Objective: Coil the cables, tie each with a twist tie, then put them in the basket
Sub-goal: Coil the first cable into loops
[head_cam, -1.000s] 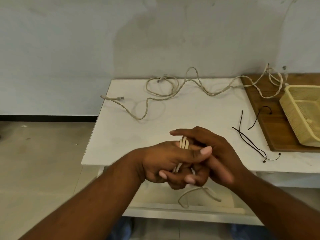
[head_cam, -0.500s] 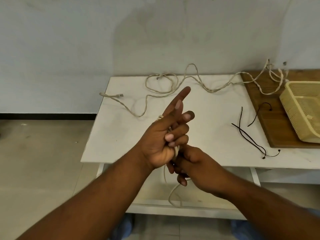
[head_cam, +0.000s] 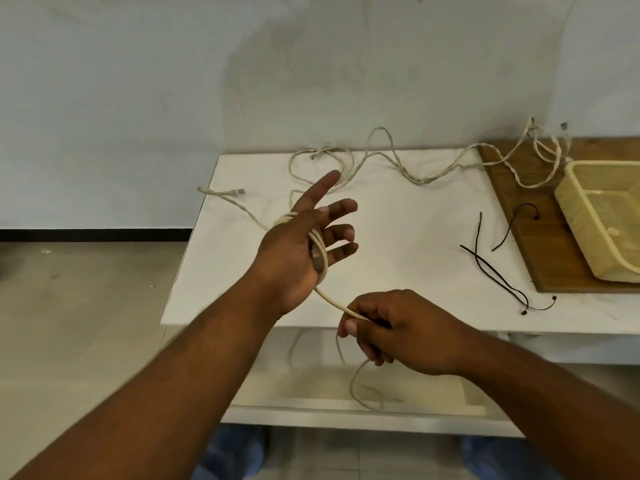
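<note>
"Two hands on one cable, then?"

"Yes. My left hand [head_cam: 294,251] is hovering over the white table [head_cam: 415,244], fingers straight and spread. The cream cable [head_cam: 332,299] is wrapping round its palm in several loops. My thumb seems to be lying under those loops, though the cable is hiding most of it."

"And the other hand?"

"My right hand [head_cam: 408,336] is hanging just off the table's near edge, lower than the left. Its fingers are curling in, and thumb and forefinger are pinching the cable. One strand is running taut from the loops down to that pinch. The loose tail is dropping from my fist and curling in front of the lower shelf [head_cam: 304,379]."

"Where is everything else sitting?"

"A twisted cable [head_cam: 420,181] is sprawling uncoiled along the back of the table. One plug end is lying near the left edge, and the far end is trailing onto the wooden board [head_cam: 519,202] on the right. The basket [head_cam: 595,220] is resting on that board, pale plastic, partly cut off by the picture's edge. The black twist ties [head_cam: 498,275] are lying loose between my hands and the basket. One is curling on the board and the others are crossing on the white top."
</note>
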